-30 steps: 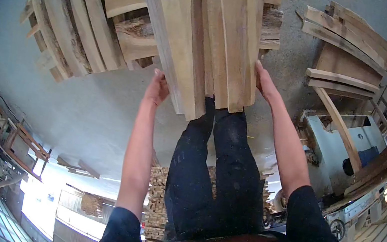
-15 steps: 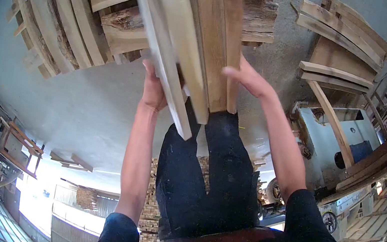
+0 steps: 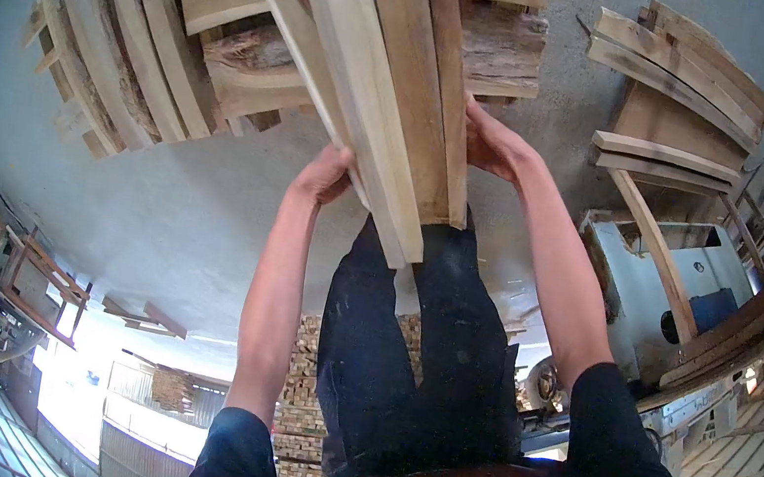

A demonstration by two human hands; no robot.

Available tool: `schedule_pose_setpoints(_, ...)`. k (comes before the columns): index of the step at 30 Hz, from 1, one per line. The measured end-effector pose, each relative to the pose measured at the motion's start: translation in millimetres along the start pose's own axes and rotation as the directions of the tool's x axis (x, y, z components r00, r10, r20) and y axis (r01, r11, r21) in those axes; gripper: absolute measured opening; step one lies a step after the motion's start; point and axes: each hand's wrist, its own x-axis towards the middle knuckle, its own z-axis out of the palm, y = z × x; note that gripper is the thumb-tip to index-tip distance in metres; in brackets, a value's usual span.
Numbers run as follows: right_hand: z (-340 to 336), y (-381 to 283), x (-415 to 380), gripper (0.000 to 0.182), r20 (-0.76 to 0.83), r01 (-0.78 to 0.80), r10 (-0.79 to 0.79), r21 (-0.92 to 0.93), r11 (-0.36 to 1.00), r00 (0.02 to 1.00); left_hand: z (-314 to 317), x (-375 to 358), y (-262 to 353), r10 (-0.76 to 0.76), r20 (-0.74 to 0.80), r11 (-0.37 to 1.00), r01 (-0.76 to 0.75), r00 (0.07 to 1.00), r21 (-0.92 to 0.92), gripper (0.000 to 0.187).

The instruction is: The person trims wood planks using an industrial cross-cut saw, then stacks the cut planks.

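Bundle of planks (image 3: 395, 91) now tipped on edge and slanting from upper left of frame toward centre; one second ago the boards lay flat-faced and fanned wide. Near ends sit lower in frame than before, over the dark trousers (image 3: 405, 342). Left hand (image 3: 324, 174) has shifted from the bundle's left edge, went under the boards half a second ago, now cups the underside again. Right hand (image 3: 492, 141) moved from the right edge, over the top face, back to the right side, higher in frame.
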Motion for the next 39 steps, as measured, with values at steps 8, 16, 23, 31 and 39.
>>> schedule_pose_setpoints(8,44.6,25.3,26.3,0.08,-0.334,0.237,-0.137,0.279,0.931,0.933,34.7,-13.7,-29.5,0.495,-0.113,0.868,-0.495,0.862,0.028,0.094)
schedule_pose_setpoints(16,63.7,75.3,10.5,0.058,-0.279,0.574,-0.502,0.377,0.727,0.819,76.4,-57.4,-71.1,0.686,-0.331,0.713,-0.689,0.648,0.131,0.073)
schedule_pose_setpoints(23,145.9,102.4,-159.6,0.047,-0.375,0.699,-0.59,0.379,0.606,0.715,144.6,-219.6,-89.5,0.747,-0.202,0.663,-0.68,0.634,0.313,0.082)
schedule_pose_setpoints(31,193.7,151.1,-404.2,0.055,-0.651,0.933,-0.68,0.325,0.153,0.338,312.7,-383.0,-115.8,0.774,0.168,0.326,-0.613,0.61,0.719,0.116)
schedule_pose_setpoints(39,77.2,227.6,-570.1,0.087,-0.934,0.979,-0.294,0.18,0.099,0.202,538.4,-308.2,-166.8,0.201,0.607,0.208,-0.639,0.769,0.74,0.103)
